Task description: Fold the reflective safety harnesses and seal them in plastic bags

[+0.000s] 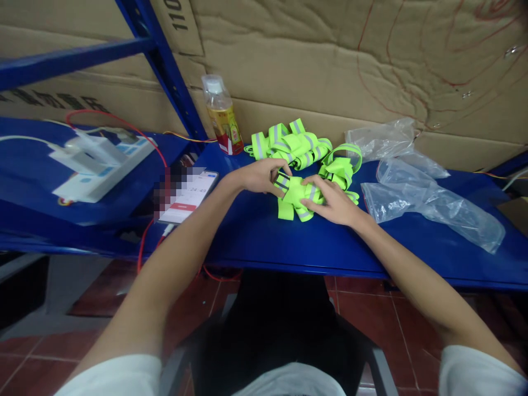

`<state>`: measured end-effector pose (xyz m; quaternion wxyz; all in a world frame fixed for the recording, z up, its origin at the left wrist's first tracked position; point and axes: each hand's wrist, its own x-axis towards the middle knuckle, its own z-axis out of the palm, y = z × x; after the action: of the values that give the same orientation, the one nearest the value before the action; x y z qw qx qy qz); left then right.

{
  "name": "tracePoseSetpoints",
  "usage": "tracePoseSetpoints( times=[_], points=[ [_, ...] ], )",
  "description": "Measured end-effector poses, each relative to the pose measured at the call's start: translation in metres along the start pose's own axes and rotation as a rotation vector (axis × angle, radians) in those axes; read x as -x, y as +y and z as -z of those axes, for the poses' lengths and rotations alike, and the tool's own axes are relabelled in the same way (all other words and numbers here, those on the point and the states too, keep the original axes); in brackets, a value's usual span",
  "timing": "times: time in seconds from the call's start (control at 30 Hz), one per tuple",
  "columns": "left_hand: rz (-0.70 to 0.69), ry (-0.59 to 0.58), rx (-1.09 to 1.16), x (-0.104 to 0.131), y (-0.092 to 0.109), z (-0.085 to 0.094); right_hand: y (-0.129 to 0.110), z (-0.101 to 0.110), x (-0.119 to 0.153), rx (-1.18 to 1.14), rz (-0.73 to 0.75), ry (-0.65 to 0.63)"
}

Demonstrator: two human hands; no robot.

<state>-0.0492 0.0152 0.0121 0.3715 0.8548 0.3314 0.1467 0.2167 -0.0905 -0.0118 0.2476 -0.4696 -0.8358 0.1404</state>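
Note:
A folded neon-yellow reflective strap (pixel 297 191) with grey stripes and a black buckle lies on the blue shelf between my hands. My left hand (pixel 266 176) is closed on its buckle end, thumb and fingers around the black part. From the other side, my right hand (pixel 330 202) pinches the folded band between thumb and fingers. Just behind my right hand sits another looped reflective strap (pixel 341 168). A heap of similar reflective straps (pixel 289 142) rests farther back against the cardboard.
A drink bottle (pixel 223 115) stands at the back left. Clear plastic bags (pixel 433 203) lie to the right. Left of my forearm are a phone (pixel 190 198) with a red cable and a white power strip (pixel 105 168). A blue shelf post (pixel 165 66) rises behind.

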Motion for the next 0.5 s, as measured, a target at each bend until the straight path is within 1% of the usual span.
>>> tracePoseSetpoints(
  times=[0.07,0.13,0.23,0.3,0.37,0.4,0.43,0.5],
  points=[
    [-0.056,0.024,-0.024,0.002,0.004,0.000,0.002,-0.001,-0.001,-0.063,0.010,0.031],
    [-0.065,0.009,0.008,0.004,0.006,0.000,0.005,-0.002,-0.002,-0.099,0.035,0.068],
    [-0.017,-0.056,0.090,0.006,0.007,0.001,0.011,-0.006,-0.004,-0.070,0.082,0.098],
    [0.025,-0.119,0.136,0.006,0.006,0.000,0.012,-0.009,-0.005,-0.053,0.133,0.119],
    [0.018,-0.157,0.119,0.003,0.006,-0.001,0.011,-0.011,-0.004,-0.038,0.184,0.142],
    [-0.013,-0.138,0.069,0.002,0.006,-0.002,0.010,-0.011,-0.004,-0.028,0.195,0.148],
    [-0.061,-0.087,0.000,0.000,0.007,-0.004,0.009,-0.011,-0.003,-0.016,0.187,0.149],
    [-0.179,0.049,-0.148,-0.002,0.008,-0.007,0.005,-0.009,-0.001,0.018,0.125,0.132]
  ],
)
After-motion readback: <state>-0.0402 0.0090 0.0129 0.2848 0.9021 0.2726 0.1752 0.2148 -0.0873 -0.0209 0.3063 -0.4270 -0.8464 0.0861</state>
